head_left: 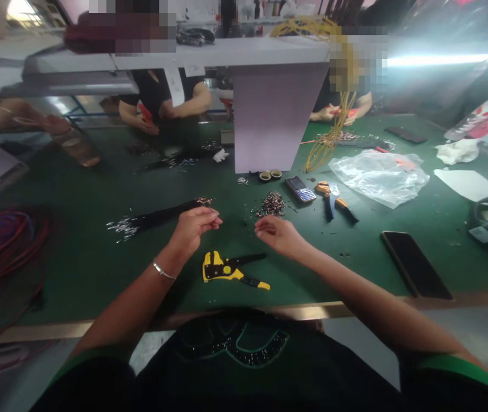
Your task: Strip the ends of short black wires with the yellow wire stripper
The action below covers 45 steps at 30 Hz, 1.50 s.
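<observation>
My left hand (195,228) is over the green table with thumb and fingertips pinched together; whatever they hold, if anything, is too small to make out. Just behind it lies a bundle of black wires (162,216) with bare, silvery ends at the left. My right hand (281,234) is curled with its fingertips closed, at the near edge of a pile of small coppery metal pieces (273,204). Anything in those fingers is hidden. Between and below both hands, a yellow and black wire stripper (226,270) lies flat, its handles pointing right.
Right of the pile lie a keypad phone (300,189), orange-handled pliers (333,197) and a clear plastic bag (381,177). A smartphone (416,264) rests near the front edge. Red and blue cables (3,246) are coiled at left. A white panel (269,114) stands ahead; co-workers sit beyond.
</observation>
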Each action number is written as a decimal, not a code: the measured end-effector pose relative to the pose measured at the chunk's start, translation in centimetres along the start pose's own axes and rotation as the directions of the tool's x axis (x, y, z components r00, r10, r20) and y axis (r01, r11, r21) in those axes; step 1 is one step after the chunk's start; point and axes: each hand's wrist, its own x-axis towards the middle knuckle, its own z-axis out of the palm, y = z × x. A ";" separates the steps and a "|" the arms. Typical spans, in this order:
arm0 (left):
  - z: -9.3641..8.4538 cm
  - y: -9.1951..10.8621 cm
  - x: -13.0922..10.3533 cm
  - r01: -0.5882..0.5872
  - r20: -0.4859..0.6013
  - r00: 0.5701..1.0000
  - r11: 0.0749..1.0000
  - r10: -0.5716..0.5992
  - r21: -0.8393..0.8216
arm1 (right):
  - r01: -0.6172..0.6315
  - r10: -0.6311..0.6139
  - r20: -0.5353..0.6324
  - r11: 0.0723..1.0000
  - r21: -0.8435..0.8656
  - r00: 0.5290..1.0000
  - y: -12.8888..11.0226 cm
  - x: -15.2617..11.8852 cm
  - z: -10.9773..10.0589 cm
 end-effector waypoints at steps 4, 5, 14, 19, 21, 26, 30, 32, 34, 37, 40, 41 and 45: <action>-0.5 0.9 0.0 -0.040 -0.039 0.998 0.999 0.040 0.010 | 0.176 -0.125 0.211 0.955 -0.238 0.969 -2.9 -2.4 3.3; -0.7 1.3 0.0 -0.059 -0.061 0.996 0.998 0.060 0.009 | 0.251 -0.166 0.277 0.918 -0.308 0.946 -3.4 -3.1 3.9; -2.1 3.0 0.0 -0.148 -0.140 0.980 0.989 0.143 -0.024 | 0.401 -0.185 0.397 0.715 -0.572 0.899 -1.8 -6.0 4.0; -2.2 2.3 0.1 -0.110 -0.112 0.988 0.991 0.102 -0.071 | 0.363 -0.195 0.340 0.752 -0.550 0.920 -0.8 -5.1 3.9; -2.0 2.1 0.0 -0.105 -0.091 0.991 0.992 0.099 -0.065 | 0.293 -0.170 0.287 0.831 -0.473 0.943 -0.5 -4.6 3.6; -1.3 2.6 -0.9 -0.153 -0.058 0.987 0.988 0.151 -0.023 | -0.160 0.122 0.229 0.975 0.153 0.966 -0.7 -3.7 1.5; -0.9 3.4 -1.9 -0.170 -0.030 0.985 0.985 0.171 0.015 | -0.248 0.132 0.255 0.825 0.507 0.958 -1.6 -3.4 0.1; -0.6 3.6 -2.2 -0.155 -0.014 0.988 0.988 0.156 0.026 | -0.244 0.110 0.270 0.807 0.537 0.957 -1.8 -3.5 0.0; -0.2 3.7 -2.5 -0.137 0.000 0.991 0.990 0.137 0.025 | -0.251 0.113 0.275 0.802 0.542 0.955 -1.9 -3.6 0.3; 0.1 3.6 -2.7 -0.084 0.031 0.996 0.996 0.084 -0.007 | -0.225 0.110 0.240 0.819 0.528 0.964 -2.2 -3.6 0.9; 0.2 3.4 -2.7 -0.013 0.076 0.997 0.997 0.019 -0.075 | -0.143 0.047 0.237 0.902 0.407 0.970 -2.8 -3.5 1.2; 0.1 3.3 -2.7 0.009 0.089 0.996 0.995 -0.001 -0.095 | -0.113 0.021 0.248 0.925 0.362 0.968 -2.9 -3.4 1.3; 0.0 2.8 -2.4 0.067 0.100 0.994 0.986 -0.052 -0.150 | -0.067 -0.024 0.274 0.946 0.318 0.961 -2.9 -3.4 1.7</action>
